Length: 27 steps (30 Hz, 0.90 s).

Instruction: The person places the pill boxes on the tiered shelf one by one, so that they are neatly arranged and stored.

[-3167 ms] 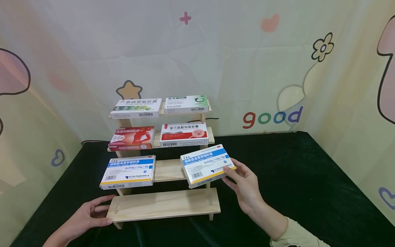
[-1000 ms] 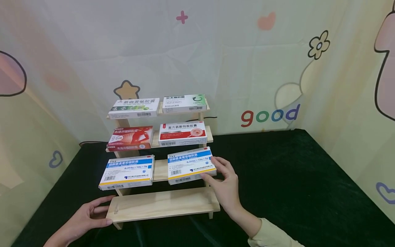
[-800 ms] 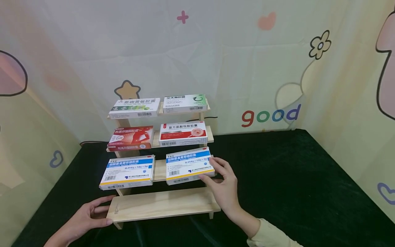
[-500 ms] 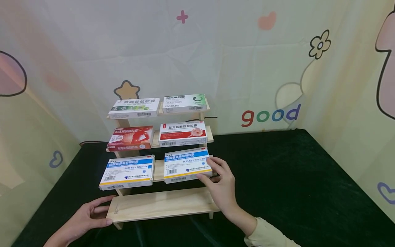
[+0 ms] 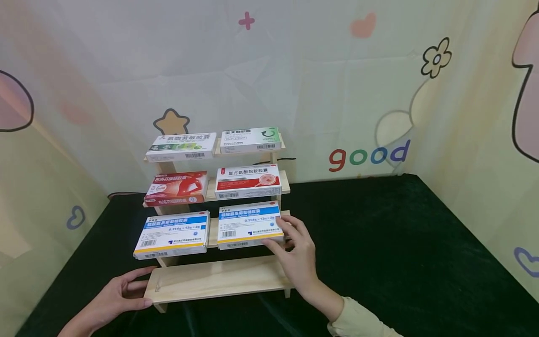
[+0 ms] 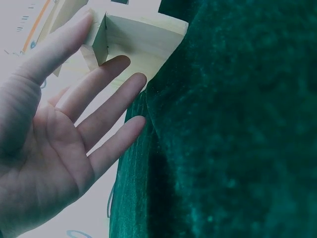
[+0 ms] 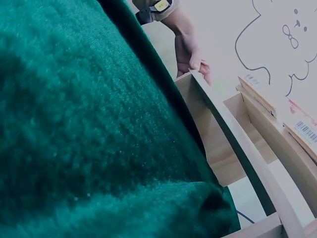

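My right hand (image 5: pixel 296 255) grips the right end of a white, blue and yellow medicine box (image 5: pixel 249 227), thumb at its front edge and fingers at its side. That box lies over the third step of a stepped wooden stand (image 5: pixel 219 279), nearly level with a matching medicine box (image 5: pixel 173 235) to its left. My left hand (image 5: pixel 120 299) holds the left end of the stand's lowest step, thumb at the front corner and index finger at the back. In the left wrist view the other fingers (image 6: pixel 114 104) stretch out beneath, apart from the wood. My right hand is outside the right wrist view.
On the second step sit a red box (image 5: pixel 177 188) and a red-and-white box (image 5: pixel 248 181). Two white-and-green boxes, one left (image 5: pixel 182 147) and one right (image 5: pixel 251 140), occupy the top step. Dark green velvet (image 5: pixel 400 248) covers the table, with a patterned curtain (image 5: pixel 294 84) behind.
My right hand has carried the medicine box left, from tilted off the stand's right side to nearly straight over the third step. My left hand has stayed at the lowest step's end.
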Tool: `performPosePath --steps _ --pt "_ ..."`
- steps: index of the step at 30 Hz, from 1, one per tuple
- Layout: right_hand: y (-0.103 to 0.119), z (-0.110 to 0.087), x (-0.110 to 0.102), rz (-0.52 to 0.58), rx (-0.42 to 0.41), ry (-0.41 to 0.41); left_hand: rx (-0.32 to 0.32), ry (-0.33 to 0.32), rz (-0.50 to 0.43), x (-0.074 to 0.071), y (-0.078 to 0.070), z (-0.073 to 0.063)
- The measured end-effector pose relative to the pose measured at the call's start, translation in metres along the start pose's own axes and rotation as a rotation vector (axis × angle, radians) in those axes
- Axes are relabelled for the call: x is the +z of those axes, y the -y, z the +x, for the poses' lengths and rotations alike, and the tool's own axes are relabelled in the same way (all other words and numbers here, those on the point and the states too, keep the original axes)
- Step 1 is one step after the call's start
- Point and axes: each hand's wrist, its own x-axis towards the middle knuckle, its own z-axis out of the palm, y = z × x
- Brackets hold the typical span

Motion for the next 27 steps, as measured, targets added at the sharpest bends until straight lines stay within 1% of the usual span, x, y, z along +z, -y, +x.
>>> performPosePath --steps 5,15,19,23,27 --pt "-0.001 -0.002 0.001 -0.032 -0.028 -0.002 -0.005 0.004 -0.015 0.0 0.0 0.0" --pt "-0.001 -0.002 -0.002 -0.058 -0.033 0.002 -0.002 0.007 -0.023 0.001 -0.001 0.001" --pt "-0.001 -0.004 -0.002 -0.057 -0.041 0.02 -0.015 0.004 -0.022 0.002 0.0 -0.002" --pt "0.003 -0.006 -0.005 -0.049 -0.029 0.043 -0.023 0.006 -0.014 0.001 -0.001 -0.004" --pt "0.007 -0.006 -0.01 -0.042 -0.016 0.073 -0.018 0.026 0.011 -0.002 -0.004 -0.005"
